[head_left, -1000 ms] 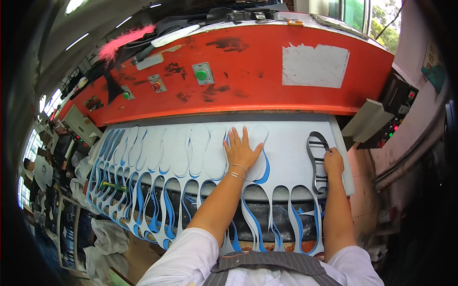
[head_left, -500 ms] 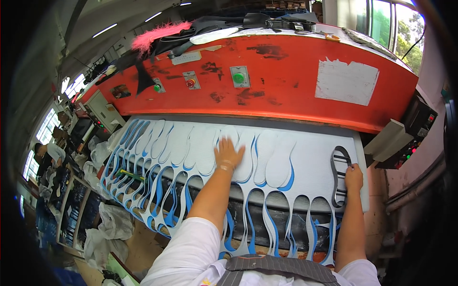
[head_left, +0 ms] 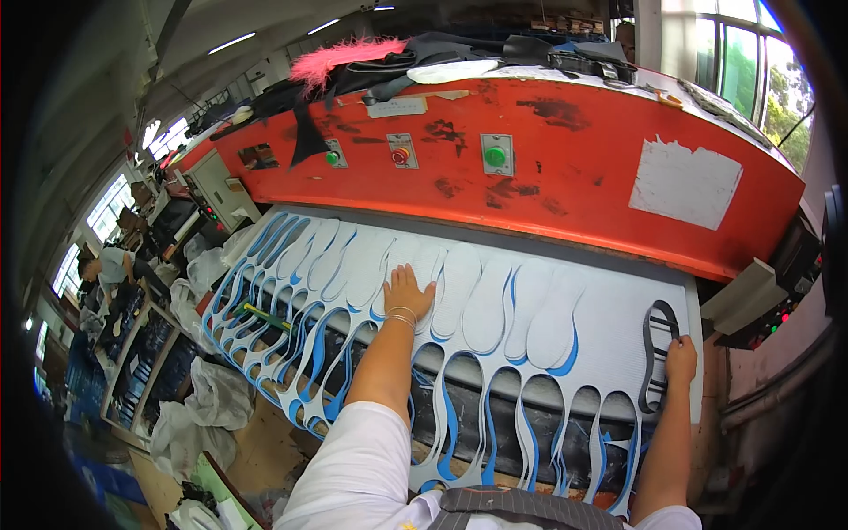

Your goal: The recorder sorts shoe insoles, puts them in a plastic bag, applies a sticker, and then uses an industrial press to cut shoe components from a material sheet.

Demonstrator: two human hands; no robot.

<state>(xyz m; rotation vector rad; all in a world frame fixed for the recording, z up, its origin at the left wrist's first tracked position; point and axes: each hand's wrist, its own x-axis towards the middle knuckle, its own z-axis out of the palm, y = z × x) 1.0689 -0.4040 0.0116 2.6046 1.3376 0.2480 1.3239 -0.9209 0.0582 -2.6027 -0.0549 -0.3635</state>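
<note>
My left hand (head_left: 408, 295) rests palm down with fingers stretched out on a white ribbed sheet (head_left: 614, 327) with blue showing at its cut edges. Insole-shaped pieces (head_left: 463, 296) are cut in the sheet on both sides of that hand, several of them sitting slightly turned in their outlines. At the sheet's right end, my right hand (head_left: 680, 360) is closed on the side of a black sole-shaped cutting die (head_left: 646, 362) with crossbars. The die stands over the uncut part of the sheet; whether it touches the sheet I cannot tell.
A red press beam (head_left: 574, 208) with green and red buttons spans the far side. Cut-out strips of sheet (head_left: 450, 415) hang over the near edge. Plastic bags (head_left: 216, 397) and racks stand at the left, with another person (head_left: 115, 265) farther back. A control box (head_left: 768, 305) is at the right.
My left hand has moved left along the sheet and now lies still on it. The right hand keeps the cutting die at the sheet's right end. The whole view has swung left.
</note>
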